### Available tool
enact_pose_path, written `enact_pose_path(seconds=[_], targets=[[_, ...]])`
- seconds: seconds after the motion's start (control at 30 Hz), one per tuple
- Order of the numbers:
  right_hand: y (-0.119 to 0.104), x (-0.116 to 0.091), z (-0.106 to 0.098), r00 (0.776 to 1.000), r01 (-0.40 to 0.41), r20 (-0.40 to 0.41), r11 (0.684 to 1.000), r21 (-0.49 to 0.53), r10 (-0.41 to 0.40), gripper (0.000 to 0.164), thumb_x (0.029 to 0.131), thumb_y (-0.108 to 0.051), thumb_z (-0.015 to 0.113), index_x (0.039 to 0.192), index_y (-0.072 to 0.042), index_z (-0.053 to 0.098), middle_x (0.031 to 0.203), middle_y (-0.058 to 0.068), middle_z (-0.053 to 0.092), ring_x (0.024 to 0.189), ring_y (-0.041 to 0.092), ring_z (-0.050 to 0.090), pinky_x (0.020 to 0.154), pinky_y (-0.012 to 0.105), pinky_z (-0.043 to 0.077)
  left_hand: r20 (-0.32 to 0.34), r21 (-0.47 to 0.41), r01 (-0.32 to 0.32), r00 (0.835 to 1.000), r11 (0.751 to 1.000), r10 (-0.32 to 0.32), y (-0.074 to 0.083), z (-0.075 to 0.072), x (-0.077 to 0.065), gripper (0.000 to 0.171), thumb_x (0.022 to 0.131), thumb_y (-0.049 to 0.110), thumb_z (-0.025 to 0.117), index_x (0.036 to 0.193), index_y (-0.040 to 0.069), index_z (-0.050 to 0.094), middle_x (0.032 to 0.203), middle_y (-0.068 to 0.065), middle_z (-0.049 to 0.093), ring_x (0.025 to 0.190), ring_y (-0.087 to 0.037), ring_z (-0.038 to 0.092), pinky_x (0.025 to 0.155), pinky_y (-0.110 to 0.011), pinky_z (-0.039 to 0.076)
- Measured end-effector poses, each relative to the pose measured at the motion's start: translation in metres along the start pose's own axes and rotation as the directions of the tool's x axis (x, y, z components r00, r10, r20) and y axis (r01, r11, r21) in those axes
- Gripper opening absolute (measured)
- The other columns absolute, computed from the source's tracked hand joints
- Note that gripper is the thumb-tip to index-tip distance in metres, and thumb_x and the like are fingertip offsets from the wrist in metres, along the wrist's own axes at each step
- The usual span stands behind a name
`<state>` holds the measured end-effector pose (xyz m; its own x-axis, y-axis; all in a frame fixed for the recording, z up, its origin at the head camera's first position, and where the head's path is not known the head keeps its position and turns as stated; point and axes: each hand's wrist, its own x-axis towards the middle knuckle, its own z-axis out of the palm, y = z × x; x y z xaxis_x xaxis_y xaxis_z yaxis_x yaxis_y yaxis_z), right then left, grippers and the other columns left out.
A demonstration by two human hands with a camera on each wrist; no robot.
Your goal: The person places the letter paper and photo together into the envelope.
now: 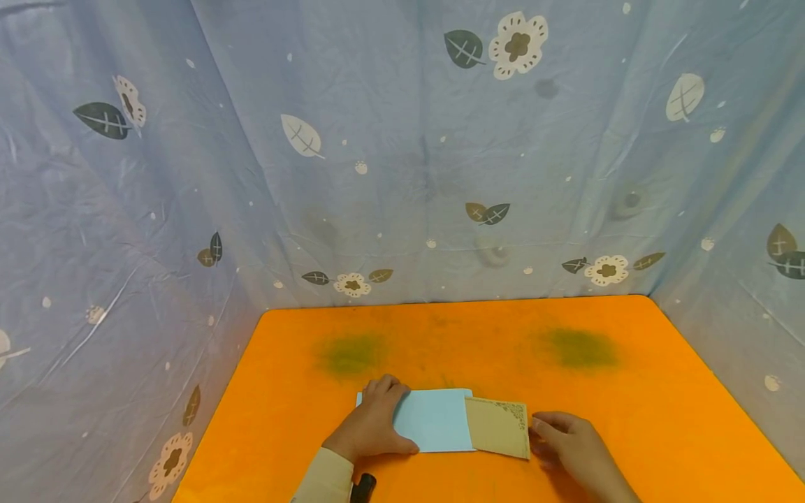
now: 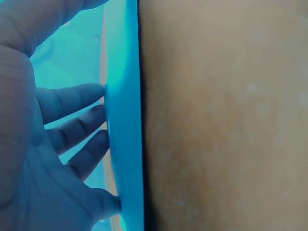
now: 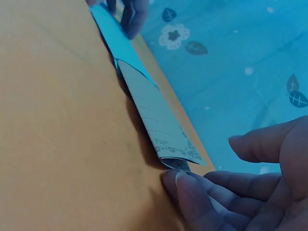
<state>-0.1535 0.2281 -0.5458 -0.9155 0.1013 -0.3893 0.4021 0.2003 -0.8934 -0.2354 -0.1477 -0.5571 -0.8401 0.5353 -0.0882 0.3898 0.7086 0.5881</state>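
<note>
A pale blue envelope [image 1: 434, 420] lies low over the orange table, with a tan card [image 1: 497, 427] sticking out of its right end. The card carries dashed lines and an ornate printed corner. My left hand [image 1: 375, 423] grips the envelope across its width, thumb at the near edge, fingers at the far one. Seen from the left wrist, the fingertips [image 2: 98, 113] meet the envelope's side [image 2: 126, 115]. My right hand [image 1: 575, 447] is at the card's outer end. In the right wrist view its thumb and fingertips [image 3: 192, 192] sit right against the bowed end of the card [image 3: 159, 120].
The orange table [image 1: 453, 356] bears two dark greenish smudges toward the back. A blue curtain [image 1: 402, 175] with flowers and leaves surrounds it at the back and sides. A small black object [image 1: 363, 487] shows beside the left sleeve [image 1: 325, 477].
</note>
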Motion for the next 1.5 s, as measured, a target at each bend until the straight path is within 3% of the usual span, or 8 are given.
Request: enact_pose_path(seconds=[0.17, 0.37, 0.77, 1.23, 1.5], targets=[[-0.001, -0.001, -0.001, 0.995, 0.048, 0.085, 0.998, 0.037, -0.051, 0.054, 0.114, -0.024, 0.062, 0.146, 0.018, 0.054, 0.124, 0.02, 0.073, 0.108, 0.039, 0.074, 0.085, 0.049, 0.062, 0.0, -0.005, -0.002, 1.0, 1.0, 0.002, 0.0, 0.0, 0.0, 0.093, 0.077, 0.056, 0.096, 0.15, 0.011, 0.06, 0.14, 0.001, 0.047, 0.123, -0.027, 0.039, 0.093, -0.044, 0.051], [-0.001, -0.002, -0.004, 0.979, 0.091, 0.178, 0.995, 0.05, -0.098, 0.064, 0.114, -0.03, 0.061, 0.15, 0.021, 0.047, 0.127, 0.022, 0.072, 0.108, 0.039, 0.074, 0.088, 0.049, 0.061, 0.002, 0.001, -0.003, 1.0, 1.0, 0.003, -0.002, 0.001, 0.001, 0.094, 0.077, 0.058, 0.095, 0.151, 0.012, 0.059, 0.141, 0.0, 0.047, 0.123, -0.027, 0.039, 0.094, -0.044, 0.051], [-0.005, -0.003, 0.006, 0.984, 0.107, 0.141, 0.994, -0.003, -0.105, 0.06, 0.113, -0.033, 0.063, 0.151, 0.013, 0.054, 0.136, 0.025, 0.067, 0.111, 0.036, 0.073, 0.086, 0.049, 0.061, -0.003, 0.0, -0.025, 1.0, 1.0, 0.025, -0.002, 0.001, 0.0, 0.094, 0.077, 0.057, 0.095, 0.15, 0.011, 0.059, 0.139, 0.0, 0.047, 0.122, -0.028, 0.039, 0.093, -0.044, 0.051], [-0.003, -0.002, 0.008, 0.95, 0.108, 0.282, 0.988, 0.109, -0.135, 0.064, 0.116, -0.03, 0.056, 0.155, 0.019, 0.043, 0.145, 0.032, 0.06, 0.122, 0.042, 0.069, 0.094, 0.05, 0.059, -0.006, 0.008, -0.008, 1.0, 1.0, 0.008, -0.001, 0.001, -0.001, 0.094, 0.076, 0.057, 0.096, 0.15, 0.01, 0.06, 0.139, 0.001, 0.048, 0.121, -0.025, 0.04, 0.094, -0.042, 0.051], [-0.003, -0.002, 0.013, 0.944, 0.109, 0.297, 0.985, 0.135, -0.146, 0.064, 0.116, -0.03, 0.058, 0.155, 0.019, 0.043, 0.144, 0.03, 0.06, 0.123, 0.042, 0.068, 0.095, 0.049, 0.058, -0.006, 0.002, -0.012, 1.0, 1.0, 0.012, 0.0, 0.0, 0.0, 0.094, 0.076, 0.056, 0.096, 0.15, 0.01, 0.06, 0.139, 0.001, 0.048, 0.121, -0.026, 0.04, 0.094, -0.044, 0.05]])
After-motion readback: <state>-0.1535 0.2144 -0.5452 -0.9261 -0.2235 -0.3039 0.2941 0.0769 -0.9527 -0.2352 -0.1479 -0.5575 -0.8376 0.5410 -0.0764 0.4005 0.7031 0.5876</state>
